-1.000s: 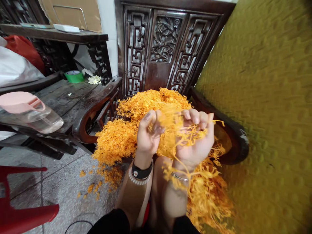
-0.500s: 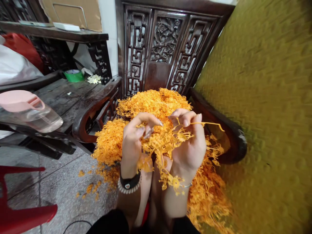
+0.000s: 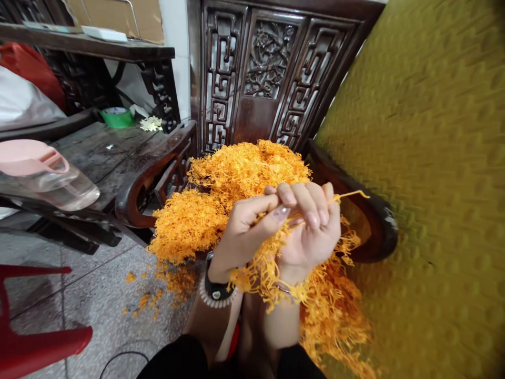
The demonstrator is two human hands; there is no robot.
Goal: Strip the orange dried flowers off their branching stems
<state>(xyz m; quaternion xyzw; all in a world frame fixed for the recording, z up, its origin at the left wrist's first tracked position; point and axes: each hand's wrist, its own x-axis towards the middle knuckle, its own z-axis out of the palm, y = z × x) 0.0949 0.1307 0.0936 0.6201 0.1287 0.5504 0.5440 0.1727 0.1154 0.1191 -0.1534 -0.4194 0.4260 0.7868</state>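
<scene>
An orange branched plastic piece hangs between my two hands, its thin stem sticking out to the right. My right hand has its fingers curled round the stem, palm facing me. Thumb and fingers of my left hand are pinched on the same piece, touching my right fingers. Behind my hands a large pile of orange pieces lies on the dark wooden chair. More orange strands spread below and right of my right hand.
At left a dark wooden surface carries a clear bottle with a pink lid and green tape. A red stool stands lower left. Orange bits lie on the floor. A yellow-green textured surface rises at right.
My left hand has moved right, up against my right hand, and its fingers have closed on the orange piece. My right fingers have curled in further, and the stem has shifted slightly right.
</scene>
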